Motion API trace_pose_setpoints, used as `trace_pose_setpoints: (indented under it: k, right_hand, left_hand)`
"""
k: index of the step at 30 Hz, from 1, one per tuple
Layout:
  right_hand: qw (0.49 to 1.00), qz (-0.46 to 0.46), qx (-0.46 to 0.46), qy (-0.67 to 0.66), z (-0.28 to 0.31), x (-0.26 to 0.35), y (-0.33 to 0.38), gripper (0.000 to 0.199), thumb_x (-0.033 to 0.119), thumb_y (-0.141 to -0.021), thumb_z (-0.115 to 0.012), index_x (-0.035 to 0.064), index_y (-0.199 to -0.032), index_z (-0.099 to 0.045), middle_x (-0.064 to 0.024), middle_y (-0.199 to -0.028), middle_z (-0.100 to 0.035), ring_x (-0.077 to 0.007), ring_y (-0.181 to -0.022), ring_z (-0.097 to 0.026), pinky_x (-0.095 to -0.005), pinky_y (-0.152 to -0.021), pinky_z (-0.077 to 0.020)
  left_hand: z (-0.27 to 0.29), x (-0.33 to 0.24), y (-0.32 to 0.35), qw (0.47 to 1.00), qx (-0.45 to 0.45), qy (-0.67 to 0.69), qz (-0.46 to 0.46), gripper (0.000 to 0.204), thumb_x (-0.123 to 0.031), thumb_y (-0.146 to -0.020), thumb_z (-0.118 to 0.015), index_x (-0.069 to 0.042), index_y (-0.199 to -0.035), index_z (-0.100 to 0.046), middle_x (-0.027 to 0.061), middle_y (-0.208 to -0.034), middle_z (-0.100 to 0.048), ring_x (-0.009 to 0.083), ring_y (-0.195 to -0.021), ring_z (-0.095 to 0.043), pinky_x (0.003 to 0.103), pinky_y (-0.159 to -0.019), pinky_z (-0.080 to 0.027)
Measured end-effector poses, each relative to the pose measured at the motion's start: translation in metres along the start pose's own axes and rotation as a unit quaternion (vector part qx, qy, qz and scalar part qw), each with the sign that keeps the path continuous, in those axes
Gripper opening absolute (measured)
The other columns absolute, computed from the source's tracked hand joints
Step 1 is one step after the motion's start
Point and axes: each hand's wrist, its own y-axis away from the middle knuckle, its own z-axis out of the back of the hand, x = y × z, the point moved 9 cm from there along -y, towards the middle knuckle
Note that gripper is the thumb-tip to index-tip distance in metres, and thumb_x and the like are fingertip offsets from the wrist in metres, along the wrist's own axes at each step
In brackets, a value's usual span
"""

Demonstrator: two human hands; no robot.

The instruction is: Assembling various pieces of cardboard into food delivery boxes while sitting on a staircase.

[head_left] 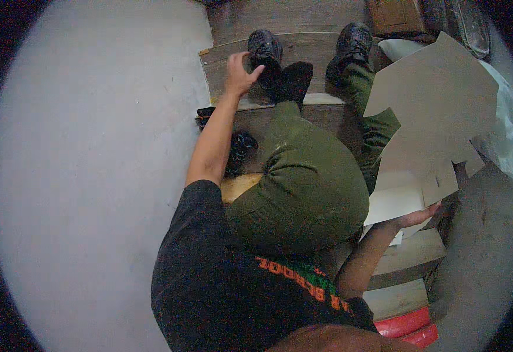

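Before me, an open left hand (240, 77) hangs beside a black textured shoe (265, 46) — the right hand (415, 219) grips a jagged grey-brown cardboard sheet (435, 97), partly hiding a translucent plastic bag (507, 126).

A pale expanse (92, 176) fills the left; a brown box (396, 16) sits far right, translucent plastic (507, 120) lies right, curved red objects (403, 322) near right.

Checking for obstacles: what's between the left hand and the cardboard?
The head view shows, from left hand to cardboard: a black shoe, dark sock-like shape, wooden floor, another shoe, green trouser leg.
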Motion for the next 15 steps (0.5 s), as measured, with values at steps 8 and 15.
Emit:
trace_pose_setpoints:
  k: [8, 15]
  right_hand:
    - [0.989, 0.061, -0.072, 0.11, 0.047, -0.009, -0.018, 0.053, 0.04, -0.087, -0.041, 0.0052, -0.128, -0.041, -0.0157, -0.133, -0.04, -0.0329, -0.122, -0.037, -0.0467, -0.103, -0.0289]
    - [0.998, -0.042, -0.042, -0.017, 0.024, -0.027, -0.019, 0.05, 0.036, -0.092, -0.032, 0.0033, -0.129, -0.039, -0.0157, -0.138, -0.033, -0.0318, -0.126, -0.032, -0.0477, -0.106, -0.022]
  left_hand:
    - [-0.013, -0.01, -0.082, 0.979, 0.077, -0.166, -0.089, 0.021, -0.019, -0.077, -0.06, -0.006, -0.093, -0.059, 0.0168, -0.088, -0.058, 0.0367, -0.087, -0.057, 0.045, -0.076, -0.047]
    - [0.021, -0.091, -0.09, 0.965, 0.024, -0.186, -0.184, 0.014, -0.019, -0.076, -0.059, -0.008, -0.083, -0.059, 0.0134, -0.08, -0.059, 0.0333, -0.078, -0.059, 0.044, -0.066, -0.047]
